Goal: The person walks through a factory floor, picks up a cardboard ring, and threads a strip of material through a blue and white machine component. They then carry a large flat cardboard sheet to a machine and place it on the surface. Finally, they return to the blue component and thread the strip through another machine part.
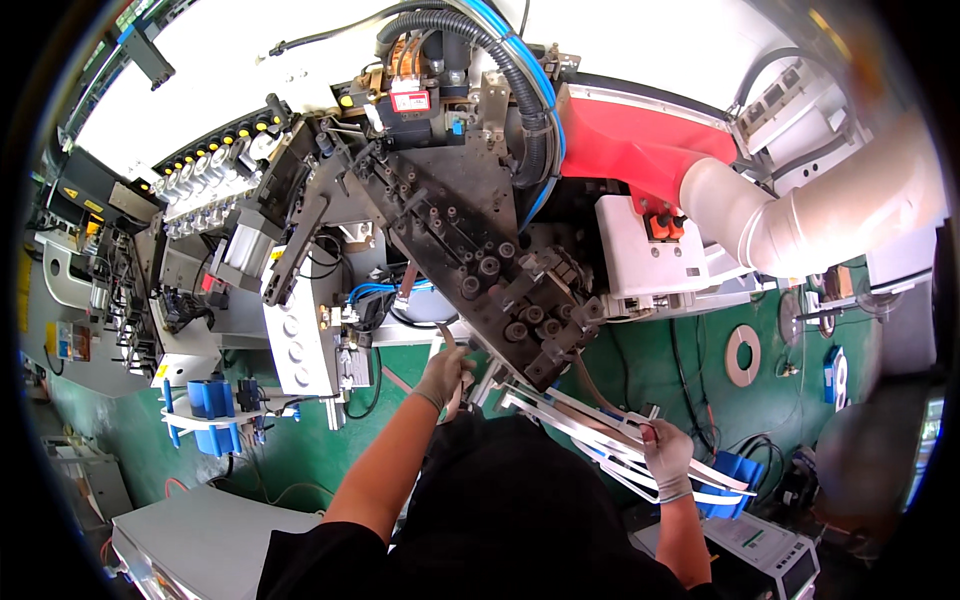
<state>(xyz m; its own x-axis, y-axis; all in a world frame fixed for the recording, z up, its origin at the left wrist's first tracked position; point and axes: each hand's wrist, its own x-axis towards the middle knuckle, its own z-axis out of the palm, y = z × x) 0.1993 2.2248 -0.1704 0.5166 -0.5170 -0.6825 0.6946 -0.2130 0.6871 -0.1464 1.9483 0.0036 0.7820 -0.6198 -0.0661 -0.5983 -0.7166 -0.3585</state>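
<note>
My left hand (447, 378), in a pale glove, is at the near side of the machine, left of the dark roller plate (455, 235). Its fingers are curled, and a thin pale piece stands up from them; whether that is a finger or a held strip is unclear. My right hand (667, 458), also gloved, is closed around a thin tan strip (597, 388) that curves away from the lower end of the roller plate. White curved guide rails (585, 428) run beneath and beside that hand. Its fingertips are partly hidden.
A red hood (630, 140) with a wide pale duct (800, 215) fills the upper right. Blue spools (214, 418) stand at the left. A grey cabinet (215, 545) is near my left elbow. Cables and a tan ring (743, 356) lie on the green floor.
</note>
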